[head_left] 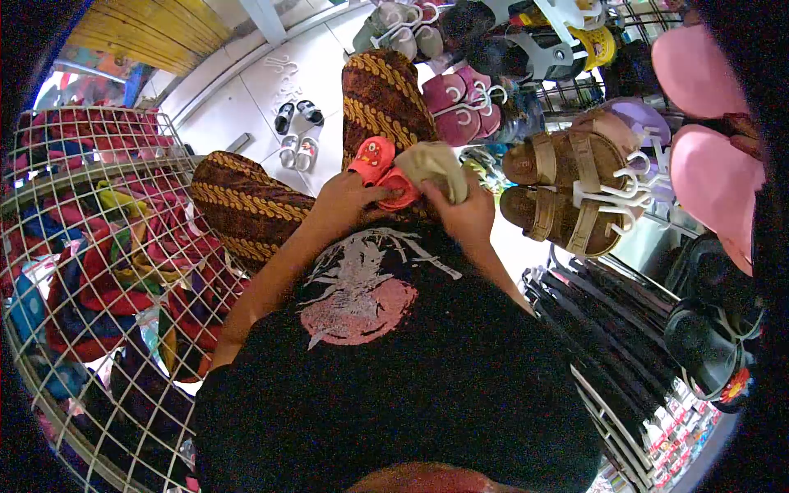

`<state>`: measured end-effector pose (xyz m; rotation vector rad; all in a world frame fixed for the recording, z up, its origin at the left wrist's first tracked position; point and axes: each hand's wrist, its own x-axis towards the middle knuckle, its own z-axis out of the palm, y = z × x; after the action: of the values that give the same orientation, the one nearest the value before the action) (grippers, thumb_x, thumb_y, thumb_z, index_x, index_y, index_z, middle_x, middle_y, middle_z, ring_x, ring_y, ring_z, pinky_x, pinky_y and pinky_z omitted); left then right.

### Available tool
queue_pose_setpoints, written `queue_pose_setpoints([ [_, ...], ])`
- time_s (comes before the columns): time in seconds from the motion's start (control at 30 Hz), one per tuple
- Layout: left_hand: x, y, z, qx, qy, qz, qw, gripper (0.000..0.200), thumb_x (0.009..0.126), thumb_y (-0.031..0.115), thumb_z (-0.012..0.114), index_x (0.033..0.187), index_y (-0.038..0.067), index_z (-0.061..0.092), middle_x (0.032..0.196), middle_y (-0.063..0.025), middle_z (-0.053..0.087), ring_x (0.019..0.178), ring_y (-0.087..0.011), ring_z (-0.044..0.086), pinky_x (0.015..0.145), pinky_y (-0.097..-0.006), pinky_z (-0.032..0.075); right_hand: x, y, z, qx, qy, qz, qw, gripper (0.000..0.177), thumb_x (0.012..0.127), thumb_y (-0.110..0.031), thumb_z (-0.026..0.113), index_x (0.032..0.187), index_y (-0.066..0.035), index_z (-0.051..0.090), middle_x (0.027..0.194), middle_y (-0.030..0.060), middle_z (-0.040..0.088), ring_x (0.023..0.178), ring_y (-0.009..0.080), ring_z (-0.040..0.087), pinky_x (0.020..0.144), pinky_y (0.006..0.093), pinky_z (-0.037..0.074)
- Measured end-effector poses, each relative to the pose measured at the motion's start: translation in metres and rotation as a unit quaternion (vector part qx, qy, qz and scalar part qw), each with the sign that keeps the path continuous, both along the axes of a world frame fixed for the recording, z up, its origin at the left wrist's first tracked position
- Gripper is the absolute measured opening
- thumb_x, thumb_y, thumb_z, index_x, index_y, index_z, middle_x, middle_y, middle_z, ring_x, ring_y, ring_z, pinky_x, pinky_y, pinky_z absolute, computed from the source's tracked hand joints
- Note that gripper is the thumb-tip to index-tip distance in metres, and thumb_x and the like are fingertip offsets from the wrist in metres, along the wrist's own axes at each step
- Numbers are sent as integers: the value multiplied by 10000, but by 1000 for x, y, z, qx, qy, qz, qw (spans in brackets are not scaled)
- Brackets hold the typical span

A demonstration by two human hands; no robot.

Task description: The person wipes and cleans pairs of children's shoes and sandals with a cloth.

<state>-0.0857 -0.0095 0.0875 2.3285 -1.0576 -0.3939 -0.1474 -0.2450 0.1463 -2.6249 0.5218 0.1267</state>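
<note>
The left hand [349, 200] has its grip closed on small coral-red, rubbery-looking clogs [374, 154], partly covered, above the brown-gold patterned lap's [386, 94] near edge; the right hand [468, 215] pinches blurred beige cloth [429, 164].

The small, rounded shoes [374, 156] I hold are coral red, dotted with yellow and white. Right of them, my blurred, curved item [432, 166] is beige. Beyond the shoes, my dark-brown cloth trousers [380, 94] carry golden diagonal bands; nearer me, my black shirt [411, 386] bears a pink-and-whitish print.
</note>
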Motion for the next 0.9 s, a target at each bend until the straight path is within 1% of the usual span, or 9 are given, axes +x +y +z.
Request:
queue_pose_setpoints([
  [0.03,-1,1,-2,-2,-9,-5,1000,317,791,398,736,1088,288,713,822,-128,591,818,-328,618,712,-449,495,3,5,11,24,65,-1,998,658,765,-573,756,1127,-34,649,941,192,717,865,368,703,783,444,544],
  [0.13,0,1,6,-19,-3,-1,1000,287,803,391,727,1065,277,715,815,-133,586,821,-329,623,713,-449,497,13,-2,11,16,70,-71,995,694,741,-606,756,1135,-46,647,938,199,715,863,382,700,794,450,541],
  [0.27,1,4,0,38,-14,-19,999,281,823,372,707,1087,277,710,814,-138,580,827,-332,625,717,-453,500,13,12,37,-66,70,-2,995,719,748,-667,711,1133,-62,658,935,230,704,891,402,687,805,471,534],
  [0.3,2,5,-2,49,-24,-26,998,278,831,371,698,1093,279,709,817,-139,579,829,-333,625,718,-453,501,19,16,47,-27,156,11,987,768,741,-701,697,1173,-68,646,962,242,696,926,410,674,825,490,524],
  [0.43,1,2,11,18,-19,-14,1000,264,861,373,664,1101,272,704,827,-141,576,841,-335,626,712,-450,503,26,4,29,-54,81,-46,994,737,727,-716,701,1101,-83,647,907,208,701,827,412,681,763,495,535],
  [0.57,1,4,2,22,-22,-17,999,300,854,402,675,1120,264,694,836,-137,577,835,-337,620,700,-441,501,21,26,49,-27,103,24,994,627,750,-633,744,992,-61,655,826,184,691,779,369,689,714,454,535],
  [0.67,-2,0,-1,0,-55,-5,998,378,804,451,724,1129,261,694,833,-134,584,810,-337,619,681,-441,501,17,15,9,47,31,-20,998,565,768,-567,764,956,-46,655,829,188,690,778,360,692,714,441,537],
  [0.8,0,1,11,-16,-40,41,998,427,725,514,786,1043,235,727,786,-125,600,743,-318,619,643,-434,494,23,1,-13,106,-70,-152,980,588,788,-489,783,1076,10,667,950,179,725,854,297,714,768,401,542],
  [0.9,1,-4,-8,-116,-14,155,981,433,697,515,816,994,208,743,774,-117,626,722,-309,624,645,-421,500,9,-1,-16,131,-3,-117,985,627,791,-483,780,1122,35,655,992,186,723,898,299,707,794,399,538],
])
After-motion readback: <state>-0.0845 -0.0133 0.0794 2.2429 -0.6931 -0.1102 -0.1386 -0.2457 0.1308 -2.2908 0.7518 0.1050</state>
